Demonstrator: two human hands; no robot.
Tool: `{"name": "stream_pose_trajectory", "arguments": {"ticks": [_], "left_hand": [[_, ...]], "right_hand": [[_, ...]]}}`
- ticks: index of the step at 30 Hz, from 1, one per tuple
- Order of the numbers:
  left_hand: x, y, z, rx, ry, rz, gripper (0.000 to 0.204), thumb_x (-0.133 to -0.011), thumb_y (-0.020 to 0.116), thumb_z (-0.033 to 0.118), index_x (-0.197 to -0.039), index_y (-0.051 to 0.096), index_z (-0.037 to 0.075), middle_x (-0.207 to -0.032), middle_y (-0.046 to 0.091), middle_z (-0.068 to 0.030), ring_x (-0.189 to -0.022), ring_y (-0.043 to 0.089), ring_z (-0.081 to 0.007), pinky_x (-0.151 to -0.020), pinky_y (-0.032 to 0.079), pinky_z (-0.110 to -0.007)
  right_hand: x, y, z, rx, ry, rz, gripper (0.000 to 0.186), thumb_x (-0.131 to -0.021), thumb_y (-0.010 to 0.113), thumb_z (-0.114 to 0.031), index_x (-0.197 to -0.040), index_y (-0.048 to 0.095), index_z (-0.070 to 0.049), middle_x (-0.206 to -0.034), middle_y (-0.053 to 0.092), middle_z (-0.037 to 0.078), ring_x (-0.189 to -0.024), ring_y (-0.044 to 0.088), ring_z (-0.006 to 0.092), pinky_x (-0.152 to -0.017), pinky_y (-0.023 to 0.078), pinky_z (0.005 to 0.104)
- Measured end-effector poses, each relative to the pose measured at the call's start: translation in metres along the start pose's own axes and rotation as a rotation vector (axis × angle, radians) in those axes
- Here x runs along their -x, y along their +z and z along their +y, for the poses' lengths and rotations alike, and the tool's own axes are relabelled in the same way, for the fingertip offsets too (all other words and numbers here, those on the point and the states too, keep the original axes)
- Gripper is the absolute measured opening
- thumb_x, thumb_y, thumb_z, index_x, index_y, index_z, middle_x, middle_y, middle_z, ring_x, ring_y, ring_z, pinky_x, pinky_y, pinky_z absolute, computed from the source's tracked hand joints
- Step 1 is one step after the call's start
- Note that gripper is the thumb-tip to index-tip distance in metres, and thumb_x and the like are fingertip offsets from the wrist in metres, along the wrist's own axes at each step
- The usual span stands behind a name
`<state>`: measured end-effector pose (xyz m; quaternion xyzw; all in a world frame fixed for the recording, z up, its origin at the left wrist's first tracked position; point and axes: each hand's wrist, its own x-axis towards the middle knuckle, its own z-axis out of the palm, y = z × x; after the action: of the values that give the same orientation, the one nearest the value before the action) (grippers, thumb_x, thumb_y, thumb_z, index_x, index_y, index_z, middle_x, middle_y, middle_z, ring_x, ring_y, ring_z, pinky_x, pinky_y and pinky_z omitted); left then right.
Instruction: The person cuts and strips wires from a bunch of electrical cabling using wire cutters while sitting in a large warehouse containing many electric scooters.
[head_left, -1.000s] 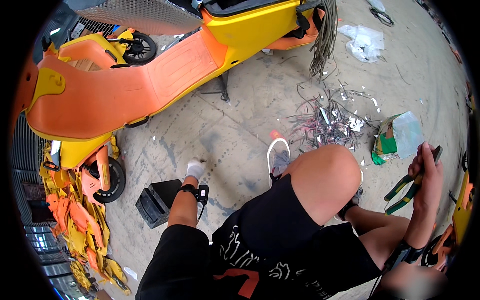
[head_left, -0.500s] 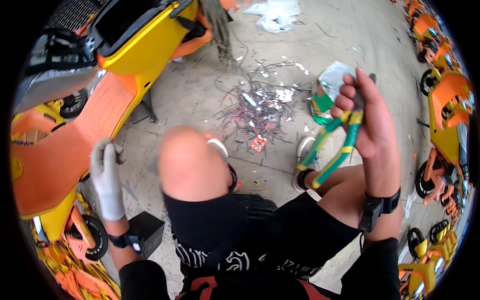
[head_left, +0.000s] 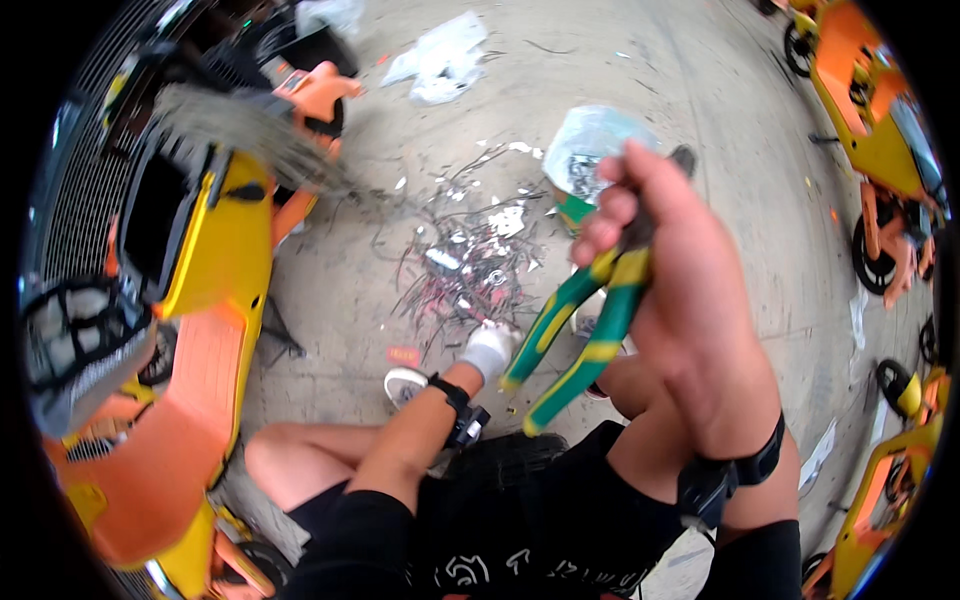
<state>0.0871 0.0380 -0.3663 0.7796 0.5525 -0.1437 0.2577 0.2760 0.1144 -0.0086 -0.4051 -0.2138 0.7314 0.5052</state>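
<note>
My right hand (head_left: 690, 290) is bare and closed around the head end of a pair of pliers (head_left: 583, 345) with green and yellow handles. The handles hang down and to the left, and the dark metal end pokes out past my fingers. My left hand (head_left: 490, 348), in a white glove, reaches down at the near edge of a heap of cut wire scraps (head_left: 470, 262). Its fingers are small and partly hidden, so whether they pinch a scrap is unclear. White bits and pinkish pieces are mixed into the heap.
A clear plastic bag with a green lower part (head_left: 590, 140) stands beyond the pliers. To the left is a yellow and orange scooter (head_left: 215, 330), with a bundle of grey cables (head_left: 245, 130) across its upper end. More scooters (head_left: 870, 110) line the right. Another plastic bag (head_left: 440, 60) lies farther off.
My left hand has moved from beside the scooter to the wire heap. The pliers are nearer and farther left in view, still in my right hand. The whole view has shifted.
</note>
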Motion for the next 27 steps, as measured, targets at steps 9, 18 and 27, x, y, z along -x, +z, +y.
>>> {"name": "stream_pose_trajectory", "arguments": {"ticks": [9,18,27], "left_hand": [[-0.072,0.073,0.006,0.178,-0.071,-0.023,0.028,-0.087,0.058,0.011,-0.114,0.065,0.012,-0.116,0.063,-0.0172,-0.108,0.064,-0.0356,-0.09,0.052,-0.046],[-0.091,0.087,-0.001,-0.114,-0.019,-0.147,0.024,-0.087,0.058,0.011,-0.108,0.068,0.012,-0.116,0.063,-0.0132,-0.111,0.062,-0.0319,-0.093,0.051,-0.043],[-0.071,0.049,0.015,-0.163,-0.037,0.12,0.018,-0.084,0.062,0.017,-0.1,0.069,0.013,-0.113,0.059,-0.0065,-0.11,0.056,-0.0271,-0.091,0.046,-0.042]], "right_hand": [[-0.003,-0.022,-0.026,0.144,-0.105,0.121,0.027,-0.095,0.062,-0.03,-0.095,0.061,-0.002,-0.072,0.051,-0.002,-0.063,0.05,0.0103,-0.061,0.043,0.0272],[-0.019,-0.049,-0.032,0.234,-0.136,0.138,0.029,-0.095,0.06,-0.031,-0.092,0.061,-0.003,-0.069,0.052,-0.001,-0.061,0.049,0.0102,-0.059,0.042,0.0272],[-0.022,-0.042,-0.021,0.38,-0.151,0.057,0.03,-0.095,0.057,-0.032,-0.089,0.061,-0.003,-0.066,0.053,0.0,-0.06,0.049,0.0101,-0.057,0.041,0.0273]]}}
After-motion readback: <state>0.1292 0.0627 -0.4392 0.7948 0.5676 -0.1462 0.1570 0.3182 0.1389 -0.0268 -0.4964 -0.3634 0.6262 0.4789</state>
